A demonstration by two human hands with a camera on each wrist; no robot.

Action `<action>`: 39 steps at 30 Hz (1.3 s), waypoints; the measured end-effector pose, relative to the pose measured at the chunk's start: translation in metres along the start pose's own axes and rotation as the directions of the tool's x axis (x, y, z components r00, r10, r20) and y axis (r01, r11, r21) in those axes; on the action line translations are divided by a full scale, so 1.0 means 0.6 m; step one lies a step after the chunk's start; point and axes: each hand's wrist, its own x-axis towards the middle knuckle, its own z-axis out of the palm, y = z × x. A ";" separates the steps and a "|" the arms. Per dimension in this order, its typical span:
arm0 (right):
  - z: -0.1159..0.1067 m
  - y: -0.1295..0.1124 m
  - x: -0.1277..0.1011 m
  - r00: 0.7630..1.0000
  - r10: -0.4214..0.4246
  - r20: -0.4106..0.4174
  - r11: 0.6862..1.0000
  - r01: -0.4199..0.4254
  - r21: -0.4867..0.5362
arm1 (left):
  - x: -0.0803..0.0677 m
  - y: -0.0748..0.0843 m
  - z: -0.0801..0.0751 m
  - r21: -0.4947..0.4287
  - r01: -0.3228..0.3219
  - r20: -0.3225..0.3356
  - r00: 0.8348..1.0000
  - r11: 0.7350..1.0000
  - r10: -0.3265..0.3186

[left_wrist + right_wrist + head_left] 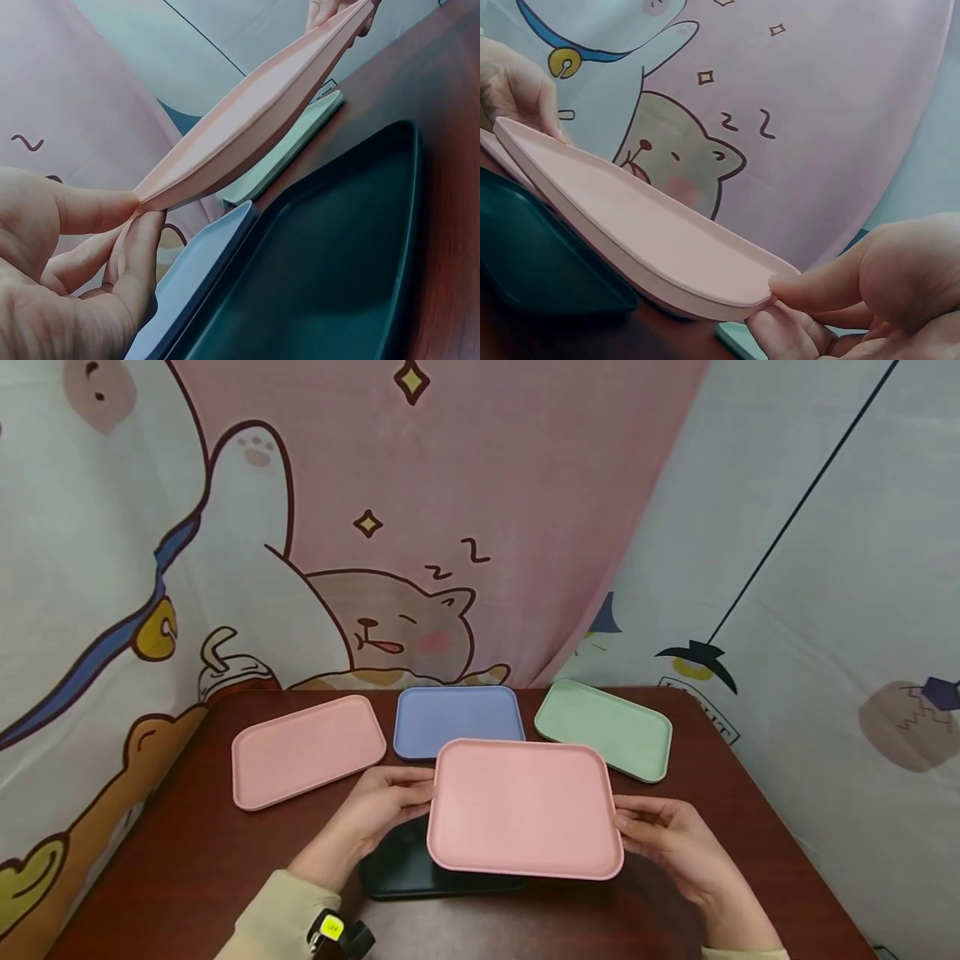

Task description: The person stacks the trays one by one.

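Holding pink tray [523,806] level above black tray [401,867] | left hand [378,814] grip pinches left rim, right hand [671,839] grip pinches right rim | judgement: keep both edges even, pinch light, to avoid tilt | beyond on table [187,868]: second pink tray [303,750], blue tray [457,717], green tray [607,727].

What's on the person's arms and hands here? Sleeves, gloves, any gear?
Both hands, the left hand and the right hand, are bare: no gloves, and no rings that show. Both arms wear a pale beige long sleeve. At the left wrist sits a small black device with a yellow label.
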 end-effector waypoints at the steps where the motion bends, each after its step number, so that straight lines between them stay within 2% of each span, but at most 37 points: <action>1: 0.003 0.001 0.002 1.000 0.007 -0.003 1.000 -0.007 -0.003 | -0.002 -0.001 -0.003 0.002 0.000 -0.003 1.000 1.000 0.000; 17: 0.037 0.017 0.030 0.995 0.075 -0.060 0.997 -0.076 -0.016 | -0.021 -0.007 -0.037 0.004 -0.004 -0.031 0.999 1.000 0.004; 25: 0.051 0.022 0.041 0.995 0.086 -0.050 0.996 -0.087 -0.013 | -0.027 -0.019 -0.051 -0.040 0.007 -0.039 0.999 0.999 -0.009; 39: 0.081 0.052 0.058 0.996 0.075 -0.039 0.997 -0.075 0.014 | -0.033 -0.035 -0.078 0.005 0.009 -0.073 0.997 1.000 -0.008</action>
